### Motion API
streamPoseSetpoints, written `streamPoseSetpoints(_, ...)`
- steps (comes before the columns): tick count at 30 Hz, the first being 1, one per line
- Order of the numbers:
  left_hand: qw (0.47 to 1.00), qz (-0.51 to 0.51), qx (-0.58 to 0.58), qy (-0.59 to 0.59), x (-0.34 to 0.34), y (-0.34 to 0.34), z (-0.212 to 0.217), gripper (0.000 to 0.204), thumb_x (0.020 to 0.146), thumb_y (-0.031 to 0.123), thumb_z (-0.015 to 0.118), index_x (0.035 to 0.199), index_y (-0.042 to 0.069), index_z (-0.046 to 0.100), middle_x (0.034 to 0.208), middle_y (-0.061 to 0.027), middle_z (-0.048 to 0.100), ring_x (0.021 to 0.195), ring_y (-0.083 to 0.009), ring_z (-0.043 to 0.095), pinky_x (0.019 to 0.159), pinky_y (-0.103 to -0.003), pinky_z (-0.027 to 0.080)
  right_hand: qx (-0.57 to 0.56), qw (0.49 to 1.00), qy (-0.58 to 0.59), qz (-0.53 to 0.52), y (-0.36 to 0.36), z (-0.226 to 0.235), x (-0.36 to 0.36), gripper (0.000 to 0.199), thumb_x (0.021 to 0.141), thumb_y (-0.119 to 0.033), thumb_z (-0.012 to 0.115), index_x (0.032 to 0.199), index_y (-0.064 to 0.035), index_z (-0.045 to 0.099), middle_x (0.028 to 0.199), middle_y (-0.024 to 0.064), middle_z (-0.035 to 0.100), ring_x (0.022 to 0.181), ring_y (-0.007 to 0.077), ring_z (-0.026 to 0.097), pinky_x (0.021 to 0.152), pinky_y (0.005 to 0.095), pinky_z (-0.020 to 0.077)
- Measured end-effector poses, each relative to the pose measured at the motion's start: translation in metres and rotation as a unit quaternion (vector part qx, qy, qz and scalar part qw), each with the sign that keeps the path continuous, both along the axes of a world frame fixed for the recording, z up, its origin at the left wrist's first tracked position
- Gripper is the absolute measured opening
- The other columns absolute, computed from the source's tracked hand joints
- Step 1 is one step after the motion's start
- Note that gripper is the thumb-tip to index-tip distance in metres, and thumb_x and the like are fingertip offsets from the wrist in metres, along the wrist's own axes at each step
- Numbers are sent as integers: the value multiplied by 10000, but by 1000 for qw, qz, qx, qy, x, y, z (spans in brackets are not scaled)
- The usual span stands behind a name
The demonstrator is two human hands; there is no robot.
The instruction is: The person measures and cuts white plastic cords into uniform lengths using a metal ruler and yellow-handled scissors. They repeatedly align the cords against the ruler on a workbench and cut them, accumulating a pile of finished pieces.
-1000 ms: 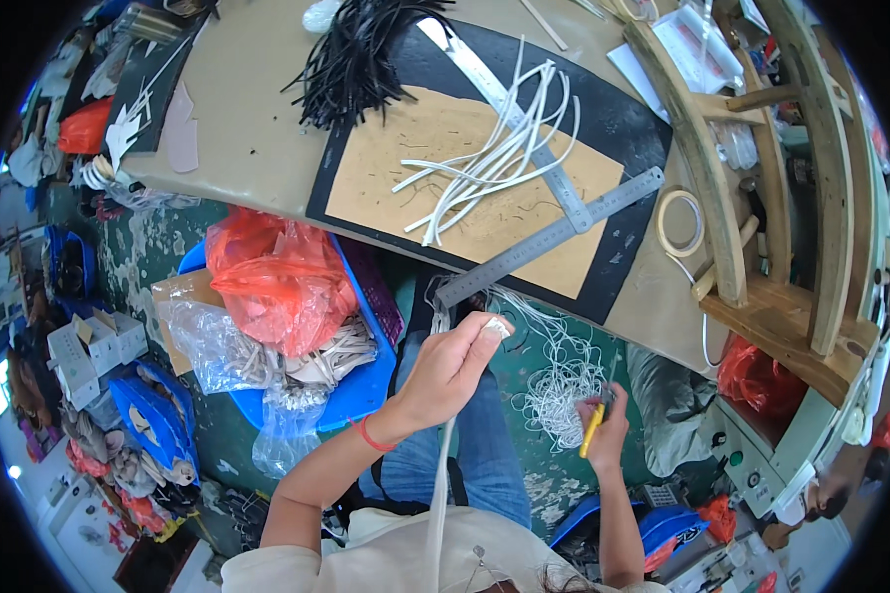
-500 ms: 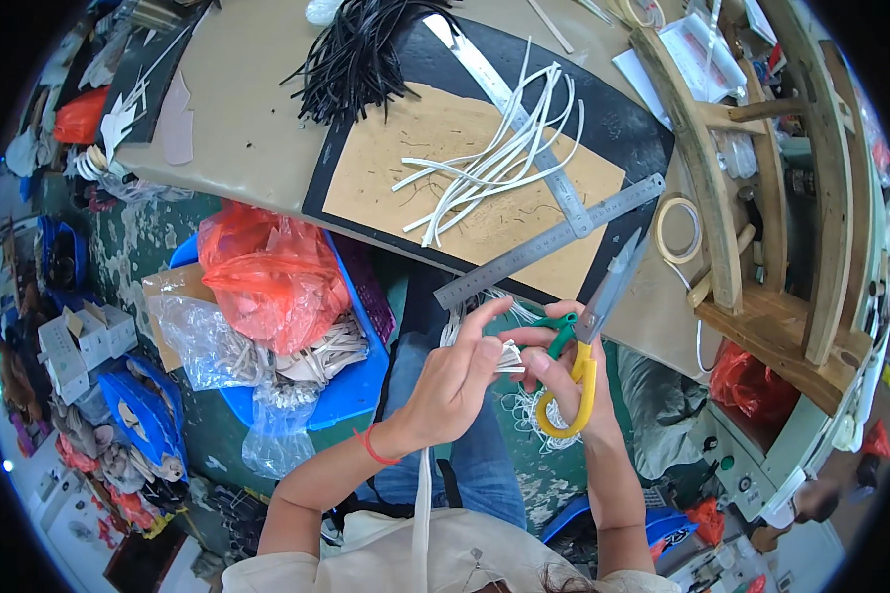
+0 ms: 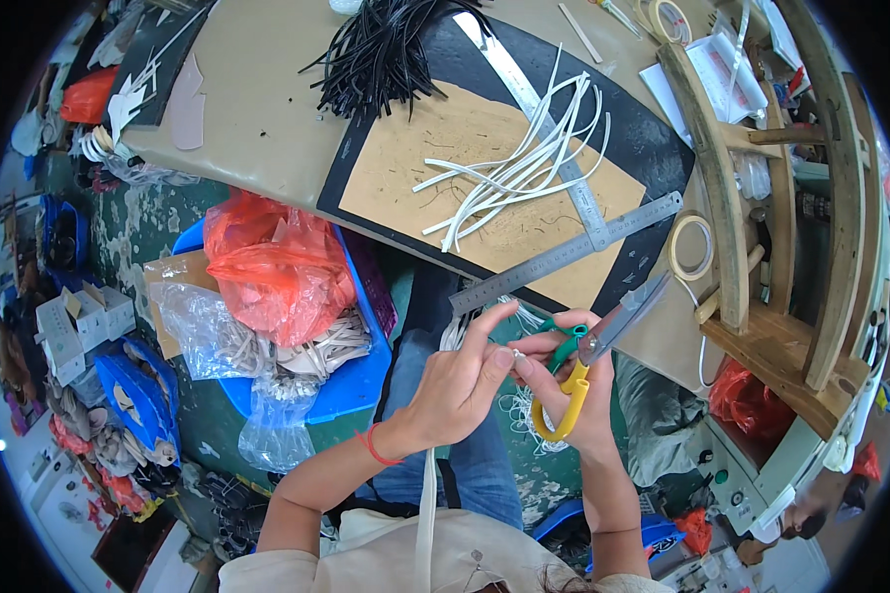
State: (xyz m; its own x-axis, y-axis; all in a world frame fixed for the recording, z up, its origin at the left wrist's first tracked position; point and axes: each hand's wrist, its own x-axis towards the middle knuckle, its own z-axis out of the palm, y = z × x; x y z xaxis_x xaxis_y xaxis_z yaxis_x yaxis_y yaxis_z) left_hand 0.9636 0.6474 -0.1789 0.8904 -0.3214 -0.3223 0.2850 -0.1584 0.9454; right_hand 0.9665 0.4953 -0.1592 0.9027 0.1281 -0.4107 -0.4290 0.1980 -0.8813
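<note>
Worn green painted floor (image 3: 124, 242) shows below a beige-topped table (image 3: 257, 109), where loose white flat strips (image 3: 524, 176) lie across a tan rectangular board (image 3: 386, 188). Just off its near edge, the left hand (image 3: 455, 390) closes thumb and fingers on small white strip ends (image 3: 517, 358). A long white flat band (image 3: 427, 509) shows below the left wrist, its long axis running toward the person's body. The right hand (image 3: 576, 381), immediately right of those ends, grips steel scissors with yellow and green looped handles (image 3: 589, 346), blades pointing up and right, away from them; whether its fingertips also pinch the ends is hard to tell
</note>
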Motion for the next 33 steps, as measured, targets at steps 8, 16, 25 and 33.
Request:
streamPoseSetpoints(8,990,-100,66,80,11,16,5,468,965,313,332,1324,17,279,662,-117,564,578,-253,577,530,-332,417,-106,990,-39,80,0,-8,2,411,779,29,636,1109,-35,399,844,132,639,763,164,643,675,274,530)
streamPoseSetpoints(16,993,-107,31,50,17,21,1,387,932,219,424,1253,8,374,727,-143,571,653,-278,592,583,-345,448,-93,994,-11,61,1,-9,12,395,770,30,637,1084,-44,409,808,106,626,732,138,623,669,262,516)
streamPoseSetpoints(25,971,-197,127,-34,3,66,-25,249,877,123,516,1100,14,508,858,-198,604,693,-370,593,561,-396,469,-279,953,-62,-99,-138,-18,102,383,764,27,593,1065,-34,364,753,105,574,610,156,573,557,264,483)
streamPoseSetpoints(33,981,-154,113,39,11,64,-30,205,911,159,462,1017,4,545,775,-174,604,663,-345,587,571,-378,448,-333,940,-13,-80,-147,-55,136,398,747,2,624,1079,3,405,747,112,598,606,142,601,529,244,503)
